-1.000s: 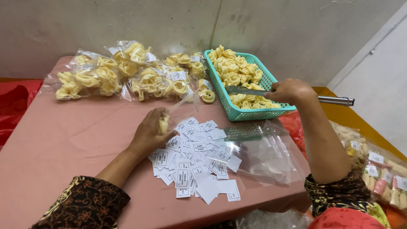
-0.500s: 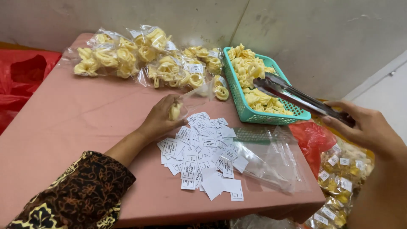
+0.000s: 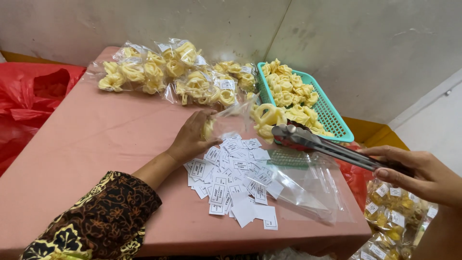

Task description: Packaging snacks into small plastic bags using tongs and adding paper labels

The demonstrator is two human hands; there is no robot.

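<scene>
A pink-covered bench [image 3: 91, 139] is standing against a pale, scuffed wall [image 3: 337, 43], with a red plastic sheet [image 3: 33, 96] bunching off its far-left edge and a yellow-trimmed floor showing beyond the right corner. Sealed clear bags of yellow curled crackers [image 3: 168, 72] are piling up along the back of the bench, and a teal plastic basket [image 3: 337, 123] heaped with loose crackers is sitting at the back right corner, its long axis slanting from the wall toward the person.

The person's right hand [image 3: 423, 173] is gripping the handle end of metal tongs [image 3: 322, 144], fingers curling and pressing the two arms together. The tongs are lying nearly level, long axis running from the hand at lower right up toward the left, tips pointing at the mouth of the bag. The tips are pinching a clump of crackers [image 3: 267, 120] held in the air just in front of the basket.

The left hand [image 3: 192, 137] is resting near the middle of the bench, fingers pinching a clear plastic bag [image 3: 231, 118] that appears to be holding one cracker already, though the film is blurring the view. The bag is angling up to the right toward the tongs.

White paper labels [image 3: 231, 178] are lying scattered just in front of that hand, and a stack of empty clear bags [image 3: 308, 188] is lying beside them. More filled packets [image 3: 390, 212] are lying below the bench edge at right.
</scene>
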